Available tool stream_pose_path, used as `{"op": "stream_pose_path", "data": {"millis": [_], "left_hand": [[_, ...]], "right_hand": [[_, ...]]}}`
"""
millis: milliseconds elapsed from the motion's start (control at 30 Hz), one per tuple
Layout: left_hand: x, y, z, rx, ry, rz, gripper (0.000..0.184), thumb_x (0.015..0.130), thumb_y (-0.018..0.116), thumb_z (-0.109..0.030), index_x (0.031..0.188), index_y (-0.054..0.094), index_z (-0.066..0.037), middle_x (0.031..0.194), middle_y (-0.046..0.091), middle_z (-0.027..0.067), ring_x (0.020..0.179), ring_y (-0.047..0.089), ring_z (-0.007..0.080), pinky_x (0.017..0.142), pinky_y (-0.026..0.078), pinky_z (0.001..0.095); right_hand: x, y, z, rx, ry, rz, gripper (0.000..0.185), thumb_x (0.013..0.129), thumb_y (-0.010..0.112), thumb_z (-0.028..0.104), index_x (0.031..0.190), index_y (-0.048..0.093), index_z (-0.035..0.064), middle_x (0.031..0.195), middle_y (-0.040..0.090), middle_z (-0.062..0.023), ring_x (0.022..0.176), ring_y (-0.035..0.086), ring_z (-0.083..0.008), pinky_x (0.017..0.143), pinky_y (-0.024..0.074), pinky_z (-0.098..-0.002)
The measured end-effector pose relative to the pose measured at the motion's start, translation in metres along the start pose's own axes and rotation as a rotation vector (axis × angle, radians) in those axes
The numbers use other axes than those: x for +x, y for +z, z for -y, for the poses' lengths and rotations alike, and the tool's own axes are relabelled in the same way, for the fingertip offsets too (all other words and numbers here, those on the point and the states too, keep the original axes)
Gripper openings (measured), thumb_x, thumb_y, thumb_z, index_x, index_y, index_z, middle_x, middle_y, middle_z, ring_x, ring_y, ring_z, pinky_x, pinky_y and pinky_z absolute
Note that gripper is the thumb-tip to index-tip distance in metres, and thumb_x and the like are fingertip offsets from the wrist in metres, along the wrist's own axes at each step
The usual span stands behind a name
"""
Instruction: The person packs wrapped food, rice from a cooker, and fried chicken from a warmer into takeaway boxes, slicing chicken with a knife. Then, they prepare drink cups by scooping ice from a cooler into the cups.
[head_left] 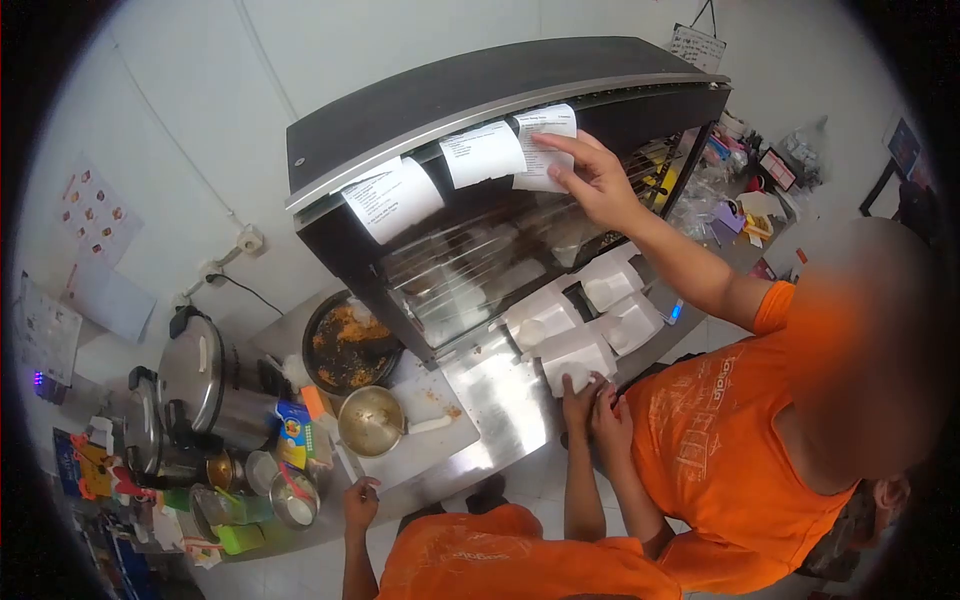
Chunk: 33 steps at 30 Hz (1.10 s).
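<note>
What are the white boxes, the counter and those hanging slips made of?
Boxes: matte white, perhaps card or foam; the plain surface leaves it open. Counter: probably polished steel, given the bright, blurry reflections. Slips: most likely thin, matte paper; they curl and carry printing.

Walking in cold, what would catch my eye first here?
Probably the vivid orange shirts, at the bottom and right. Next, three white paper slips along the front edge of the dark cabinet, a co-worker's hand at the rightmost; below, white boxes on the counter.

white boxes (582, 350); orange shirts (480, 562); black-printed white slips (398, 205)
</note>
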<state>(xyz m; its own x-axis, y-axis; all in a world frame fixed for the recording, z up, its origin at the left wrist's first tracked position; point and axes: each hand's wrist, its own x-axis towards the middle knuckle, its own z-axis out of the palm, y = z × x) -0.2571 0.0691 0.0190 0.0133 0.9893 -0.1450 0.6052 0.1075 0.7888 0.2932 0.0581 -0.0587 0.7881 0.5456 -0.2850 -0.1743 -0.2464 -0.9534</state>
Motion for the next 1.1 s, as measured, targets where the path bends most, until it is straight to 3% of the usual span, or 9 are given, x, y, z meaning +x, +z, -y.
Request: {"op": "stream_pose_path", "data": {"millis": [533,600,667,733,767,833,933,1033,1100], "left_hand": [[-0.059,-0.048,0.062,0.061,-0.007,-0.007,0.022,0.085,0.048,0.001,0.09,0.069,-0.003,0.063,0.064,0.009,0.058,0.063,0.0182,0.056,0.049,0.0308],[-0.07,-0.053,0.088,0.037,-0.051,-0.007,0.021,0.082,0.049,0.003,0.09,0.068,0.0,0.064,0.062,0.0077,0.061,0.063,0.0139,0.059,0.051,0.0295],[-0.082,-0.057,0.112,0.06,-0.071,0.028,0.022,0.081,0.048,0.004,0.089,0.069,0.002,0.065,0.061,0.0073,0.063,0.063,0.0118,0.06,0.053,0.0292],[-0.089,-0.063,0.121,0.134,-0.052,0.1,0.024,0.081,0.047,0.005,0.088,0.07,0.002,0.067,0.063,0.0078,0.066,0.064,0.0119,0.061,0.053,0.0297],[-0.092,-0.064,0.135,0.072,-0.077,0.161,0.024,0.081,0.049,0.003,0.089,0.071,0.0,0.067,0.064,0.0085,0.064,0.064,0.0137,0.061,0.053,0.0302],[-0.099,-0.066,0.162,-0.054,-0.121,0.283,0.023,0.081,0.051,0.0,0.091,0.072,-0.004,0.067,0.067,0.0099,0.061,0.064,0.0174,0.062,0.052,0.0314],[-0.107,-0.081,0.161,0.027,-0.165,0.458,0.024,0.081,0.053,0.0,0.092,0.073,-0.005,0.07,0.068,0.009,0.065,0.065,0.016,0.064,0.051,0.0295],[-0.133,-0.102,0.164,-0.033,-0.179,0.49,0.024,0.081,0.053,0.0,0.092,0.073,-0.006,0.074,0.07,0.0086,0.069,0.065,0.0147,0.067,0.051,0.028],[-0.159,-0.112,0.211,-0.098,-0.181,0.445,0.024,0.081,0.054,0.0,0.094,0.073,-0.007,0.076,0.07,0.0087,0.072,0.066,0.0144,0.069,0.052,0.028]], "right_hand": [[0.039,0.073,-0.013,-0.114,-0.06,0.118,0.036,0.087,0.076,0.026,0.112,0.068,0.0006,0.106,0.07,-0.0064,0.094,0.064,-0.0162,0.083,0.0516,-0.0297],[0.028,0.091,-0.01,-0.138,-0.105,0.307,0.036,0.087,0.076,0.026,0.112,0.068,0.0007,0.106,0.07,-0.0063,0.094,0.064,-0.0163,0.083,0.0516,-0.0298],[-0.019,0.099,0.013,0.002,-0.139,0.67,0.036,0.087,0.075,0.026,0.112,0.068,0.0008,0.106,0.07,-0.0063,0.094,0.064,-0.0163,0.083,0.0516,-0.0298],[-0.157,0.087,0.134,0.201,-0.166,1.085,0.035,0.087,0.074,0.027,0.113,0.068,0.0037,0.111,0.068,-0.0073,0.103,0.063,-0.0178,0.086,0.0517,-0.0307],[-0.206,0.084,0.154,0.044,-0.2,1.262,0.041,0.087,0.074,0.033,0.113,0.068,0.0022,0.118,0.066,-0.0097,0.109,0.06,-0.0195,0.091,0.051,-0.0327],[-0.281,0.086,0.168,0.009,-0.298,1.562,0.038,0.088,0.071,0.034,0.11,0.068,0.0023,0.114,0.066,-0.0095,0.106,0.06,-0.0202,0.09,0.0499,-0.0343],[-0.367,0.103,0.179,0.143,-0.389,1.803,0.036,0.091,0.067,0.036,0.105,0.069,0.0025,0.108,0.067,-0.0093,0.102,0.06,-0.0213,0.088,0.0483,-0.0367],[-0.438,0.122,0.188,0.273,-0.448,1.882,0.037,0.093,0.063,0.038,0.1,0.07,0.0027,0.102,0.067,-0.009,0.097,0.059,-0.0224,0.087,0.0468,-0.0391],[-0.485,0.133,0.194,0.357,-0.487,1.903,0.038,0.095,0.06,0.04,0.096,0.07,0.0029,0.098,0.067,-0.0089,0.094,0.059,-0.0231,0.086,0.0457,-0.0406]]}}
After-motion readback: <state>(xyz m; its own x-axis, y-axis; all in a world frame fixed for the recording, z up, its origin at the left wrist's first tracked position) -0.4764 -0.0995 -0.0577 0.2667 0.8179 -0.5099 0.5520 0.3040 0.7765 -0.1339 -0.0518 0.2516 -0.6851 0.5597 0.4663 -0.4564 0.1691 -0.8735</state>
